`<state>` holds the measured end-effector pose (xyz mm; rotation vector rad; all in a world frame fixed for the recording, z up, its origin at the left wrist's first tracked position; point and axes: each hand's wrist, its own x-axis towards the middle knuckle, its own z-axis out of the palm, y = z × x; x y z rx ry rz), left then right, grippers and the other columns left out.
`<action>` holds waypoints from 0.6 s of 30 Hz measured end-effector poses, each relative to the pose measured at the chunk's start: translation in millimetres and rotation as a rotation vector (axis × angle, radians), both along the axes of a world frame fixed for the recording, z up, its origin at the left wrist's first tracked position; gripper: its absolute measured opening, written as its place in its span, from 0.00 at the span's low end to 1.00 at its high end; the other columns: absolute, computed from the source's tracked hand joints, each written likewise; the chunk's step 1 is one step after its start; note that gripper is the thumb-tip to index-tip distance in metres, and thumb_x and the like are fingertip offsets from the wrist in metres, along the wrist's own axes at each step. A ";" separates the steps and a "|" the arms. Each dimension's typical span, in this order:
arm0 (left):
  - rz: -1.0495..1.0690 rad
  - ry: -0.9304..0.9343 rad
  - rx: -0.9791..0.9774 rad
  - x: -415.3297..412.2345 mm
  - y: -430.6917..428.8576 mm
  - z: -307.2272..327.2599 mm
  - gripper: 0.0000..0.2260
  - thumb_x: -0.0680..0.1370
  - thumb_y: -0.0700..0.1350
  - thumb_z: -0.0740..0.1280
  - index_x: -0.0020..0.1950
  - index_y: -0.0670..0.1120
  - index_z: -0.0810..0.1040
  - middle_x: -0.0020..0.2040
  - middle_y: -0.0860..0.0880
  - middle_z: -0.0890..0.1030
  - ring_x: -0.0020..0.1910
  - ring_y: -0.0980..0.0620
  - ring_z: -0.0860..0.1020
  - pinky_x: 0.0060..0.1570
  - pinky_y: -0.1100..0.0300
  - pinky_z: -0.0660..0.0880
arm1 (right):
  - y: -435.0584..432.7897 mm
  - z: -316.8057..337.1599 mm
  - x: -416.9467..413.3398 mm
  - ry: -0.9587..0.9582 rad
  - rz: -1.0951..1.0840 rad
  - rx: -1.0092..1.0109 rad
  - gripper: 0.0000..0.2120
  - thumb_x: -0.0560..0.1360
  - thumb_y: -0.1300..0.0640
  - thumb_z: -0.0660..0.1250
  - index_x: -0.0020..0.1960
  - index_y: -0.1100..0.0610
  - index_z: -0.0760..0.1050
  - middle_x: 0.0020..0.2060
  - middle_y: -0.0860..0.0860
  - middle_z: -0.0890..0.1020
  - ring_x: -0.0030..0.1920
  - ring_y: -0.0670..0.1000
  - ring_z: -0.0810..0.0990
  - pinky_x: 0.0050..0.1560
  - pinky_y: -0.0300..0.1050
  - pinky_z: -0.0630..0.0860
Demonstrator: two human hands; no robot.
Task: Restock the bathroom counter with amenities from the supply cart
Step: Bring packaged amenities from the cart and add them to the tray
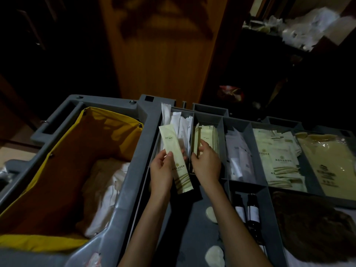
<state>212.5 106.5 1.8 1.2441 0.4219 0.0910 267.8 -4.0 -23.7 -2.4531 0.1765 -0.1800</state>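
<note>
Head view: the right hand is the nearer one to the packets, which stand in a compartment of the cart. They lie just ahead of its fingers, long axis running away from the person. Those fingers are curled and pinch the packets at their near end, thumb on the left side. The left hand, just beside, grips a long sachet mid-length, its axis running much the same way.
</note>
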 end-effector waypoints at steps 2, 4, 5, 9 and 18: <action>0.005 0.004 0.012 0.1 -0.4 -0.2 0.10 0.82 0.42 0.58 0.56 0.49 0.78 0.47 0.49 0.85 0.47 0.52 0.84 0.45 0.56 0.79 | -1.4 3.3 -2.9 0.000 -0.024 0.085 0.21 0.75 0.58 0.68 0.68 0.56 0.73 0.56 0.52 0.82 0.50 0.51 0.81 0.48 0.40 0.74; 0.021 0.007 0.029 -0.7 -0.7 -0.7 0.10 0.82 0.41 0.58 0.55 0.49 0.79 0.46 0.49 0.85 0.45 0.52 0.83 0.45 0.55 0.79 | -1.7 6.1 -5.8 -0.012 -0.068 0.199 0.19 0.74 0.59 0.69 0.65 0.55 0.76 0.53 0.51 0.83 0.45 0.47 0.80 0.45 0.37 0.73; 0.028 0.003 0.035 -1.4 -0.8 -0.7 0.10 0.82 0.41 0.59 0.55 0.48 0.78 0.46 0.48 0.85 0.45 0.52 0.83 0.44 0.56 0.79 | -1.9 6.2 -7.0 -0.026 -0.091 0.254 0.18 0.74 0.59 0.69 0.64 0.55 0.77 0.51 0.50 0.84 0.42 0.45 0.79 0.43 0.35 0.72; 0.044 -0.011 0.026 -2.3 -2.4 -0.2 0.09 0.81 0.38 0.59 0.58 0.44 0.76 0.45 0.49 0.83 0.40 0.57 0.82 0.40 0.62 0.79 | -3.7 7.0 -10.5 -0.107 -0.171 0.466 0.15 0.74 0.61 0.69 0.60 0.54 0.80 0.37 0.48 0.82 0.35 0.41 0.78 0.36 0.30 0.72; 0.024 -0.009 -0.056 0.0 0.0 -3.3 0.14 0.80 0.36 0.60 0.66 0.42 0.72 0.45 0.51 0.85 0.45 0.54 0.83 0.40 0.63 0.78 | 3.1 9.5 -33.3 -0.500 -0.004 0.447 0.15 0.74 0.63 0.71 0.57 0.49 0.80 0.44 0.48 0.84 0.40 0.48 0.82 0.38 0.42 0.81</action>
